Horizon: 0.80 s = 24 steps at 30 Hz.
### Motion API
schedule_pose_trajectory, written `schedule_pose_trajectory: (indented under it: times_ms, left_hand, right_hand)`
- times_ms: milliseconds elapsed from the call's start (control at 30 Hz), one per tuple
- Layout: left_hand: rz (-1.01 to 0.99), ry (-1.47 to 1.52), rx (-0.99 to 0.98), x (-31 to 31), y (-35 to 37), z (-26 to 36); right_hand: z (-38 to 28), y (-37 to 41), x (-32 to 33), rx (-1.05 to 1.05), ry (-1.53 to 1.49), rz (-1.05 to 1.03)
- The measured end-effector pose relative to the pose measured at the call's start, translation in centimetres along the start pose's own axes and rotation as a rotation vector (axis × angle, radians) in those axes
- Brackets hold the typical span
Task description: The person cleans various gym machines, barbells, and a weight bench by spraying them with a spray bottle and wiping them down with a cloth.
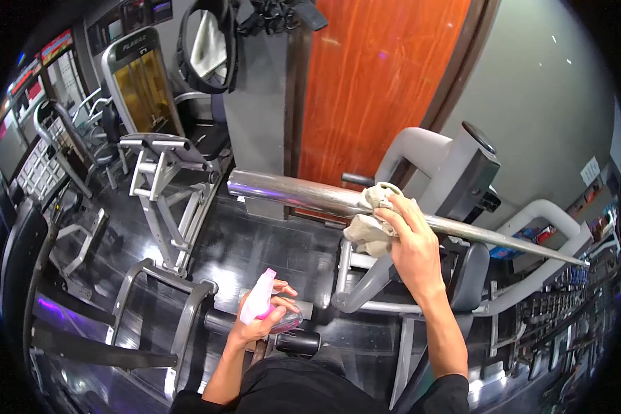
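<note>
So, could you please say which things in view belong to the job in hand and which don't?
In use:
- cloth under right hand
- metal bar
- spray bottle in left hand

Just around:
- orange door
- wall paper sheet
- gold-panelled machine

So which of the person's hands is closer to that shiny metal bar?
The right: the right hand is at the metal bar, holding a cloth against it. The left hand is below and apart, gripping a spray bottle.

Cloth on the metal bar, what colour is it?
The cloth is beige, best seen in the head view.
</note>
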State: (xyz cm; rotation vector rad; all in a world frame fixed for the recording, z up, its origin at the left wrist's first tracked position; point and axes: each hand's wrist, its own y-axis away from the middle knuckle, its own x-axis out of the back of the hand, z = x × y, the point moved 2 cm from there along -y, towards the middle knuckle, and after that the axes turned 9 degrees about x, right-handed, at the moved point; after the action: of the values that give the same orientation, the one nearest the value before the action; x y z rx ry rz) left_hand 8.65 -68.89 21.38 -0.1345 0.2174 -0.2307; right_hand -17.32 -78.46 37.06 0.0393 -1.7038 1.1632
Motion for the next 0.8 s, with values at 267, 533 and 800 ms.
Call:
schedule_pose_trajectory:
  times_ms: [267, 533, 800]
  left_hand:
    - [-0.238, 0.029, 0.006, -3.3, -2.0, -0.5]
    - [-0.307, 0.094, 0.037, -8.0, -3.1, 0.0]
    - [-0.260, 0.137, 0.035, -12.3, -4.0, -0.8]
  right_hand:
    - [2.7, 2.2, 0.8, -0.124, 0.079, 0.240]
    - [1.8, 4.9, -0.5, -0.081, 0.202, 0.144]
    - [3.9, 7.9, 4.0, -0.320, -0.409, 0.139]
